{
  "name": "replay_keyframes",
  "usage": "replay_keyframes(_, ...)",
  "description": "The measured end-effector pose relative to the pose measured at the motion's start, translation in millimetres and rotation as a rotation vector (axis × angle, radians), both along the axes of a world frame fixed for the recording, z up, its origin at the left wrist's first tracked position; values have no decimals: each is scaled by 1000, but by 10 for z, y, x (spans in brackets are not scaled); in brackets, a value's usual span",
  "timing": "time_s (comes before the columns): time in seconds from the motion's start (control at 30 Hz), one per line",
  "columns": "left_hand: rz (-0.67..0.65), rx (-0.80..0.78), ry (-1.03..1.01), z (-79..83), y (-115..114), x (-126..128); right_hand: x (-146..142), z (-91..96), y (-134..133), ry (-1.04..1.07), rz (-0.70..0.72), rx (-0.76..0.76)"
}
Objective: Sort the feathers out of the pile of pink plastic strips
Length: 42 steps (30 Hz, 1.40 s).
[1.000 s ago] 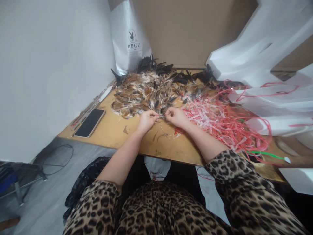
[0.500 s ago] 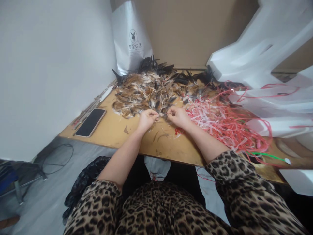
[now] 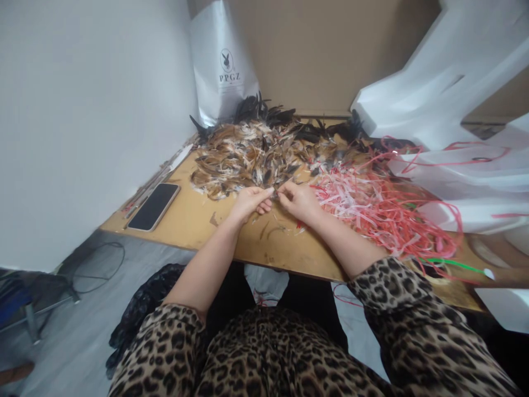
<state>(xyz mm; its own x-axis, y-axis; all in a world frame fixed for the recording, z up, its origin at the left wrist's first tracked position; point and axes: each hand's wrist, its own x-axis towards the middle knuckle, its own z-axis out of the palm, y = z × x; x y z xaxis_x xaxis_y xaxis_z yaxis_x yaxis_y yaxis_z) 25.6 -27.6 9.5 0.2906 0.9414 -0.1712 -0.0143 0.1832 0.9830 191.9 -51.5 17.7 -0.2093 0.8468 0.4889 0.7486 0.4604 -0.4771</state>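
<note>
At the front edge of a wide pile of brown, white and black feathers point(image 3: 248, 151), my two hands come together at the fingertips. My left hand point(image 3: 252, 202) is closed in a pinch, its thumb stretched toward the right hand. My right hand point(image 3: 300, 199) pinches too, thumb against index finger. Whatever lies between the fingertips is too small and blurred to name. A few loose feathers point(image 3: 268, 229) lie on the wooden table point(image 3: 215, 237) below my hands. Beside my right forearm is a tangled heap of red and pink ribbon strips point(image 3: 372, 209).
A phone point(image 3: 154, 207) lies at the table's left, near thin sticks along the white wall. Behind the feathers stands a silver-white bag point(image 3: 225, 66). White foam-like pieces point(image 3: 446, 82) crowd the right side. A green strip point(image 3: 458, 266) ends near the front right edge.
My hands have drawn closer until their fingertips meet. The left thumb now reaches further right, and the right hand has shifted slightly left.
</note>
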Motion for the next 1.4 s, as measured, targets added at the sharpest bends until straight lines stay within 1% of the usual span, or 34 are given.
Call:
replay_keyframes(0.1, -29, -32, -42, -12, 0, -9, -17, -6, 3, 108, 36, 10)
replay_keyframes(0.17, -41, -72, -106, -22, 12, -22, -26, -6, 23, 277, 72, -9)
replay_keyframes(0.23, -36, -111, -205, -28, 33, -38, -29, 6, 53, 500, 77, -67)
replay_keyframes(0.33, -9, -164, -363, -27, 59, -58, -27, 47, 90, 796, 42, -239)
replay_keyframes(0.4, -21, -194, -416, -23, 59, -67, -28, 77, 95, 910, 64, -387)
replay_keyframes(0.53, -139, -184, -403, -23, 21, -70, -48, 106, 64, 996, 257, -659)
replay_keyframes(0.6, -188, -164, -367, -22, -3, -62, -63, 102, 48, 1016, 311, -714)
replay_keyframes(0.63, -202, -152, -345, -19, -14, -54, -69, 98, 43, 1027, 310, -710)
replay_keyframes(0.7, -199, -111, -306, -5, -35, -30, -81, 93, 39, 1045, 263, -659)
replay_keyframes(0.8, -129, -10, -277, 28, -64, 16, -96, 93, 38, 1021, 158, -576)
replay_keyframes(0.87, -68, 67, -269, 47, -79, 42, -102, 95, 35, 970, 101, -547)
replay_keyframes(0.93, -33, 137, -248, 53, -84, 56, -102, 91, 33, 913, 76, -531)
replay_keyframes(1.03, 5, 193, -194, 35, -67, 53, -81, 73, 38, 869, 87, -528)
replay_keyframes(1.1, 33, 186, -176, 13, -48, 45, -64, 56, 47, 891, 111, -546)
replay_keyframes(1.17, 34, 142, -186, -5, -34, 40, -60, 41, 58, 947, 140, -569)
replay_keyframes(1.4, 12, -68, -343, -4, -38, 53, -174, 8, 70, 1118, 210, -612)
